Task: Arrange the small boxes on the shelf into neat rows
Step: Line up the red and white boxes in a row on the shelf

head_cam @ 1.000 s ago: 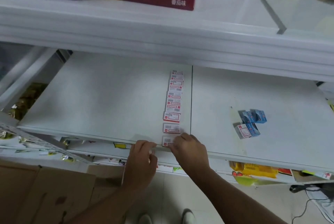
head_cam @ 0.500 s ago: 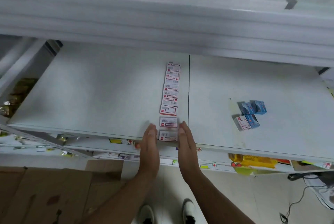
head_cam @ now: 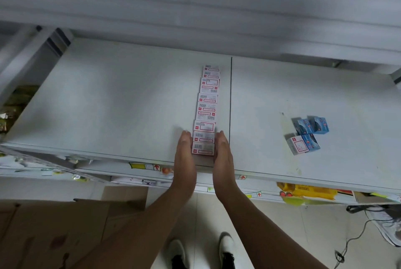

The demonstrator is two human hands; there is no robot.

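Both hands are working flat and straight-fingered: my left hand (head_cam: 184,156) is pressing one flank and my right hand (head_cam: 222,156) the other of the white-and-red box row (head_cam: 207,110) on the white shelf (head_cam: 121,103). Its long axis is running straight away from me, so I am judging a forward slide next. Loose blue boxes (head_cam: 307,135) are lying well apart, nearer my right hand.
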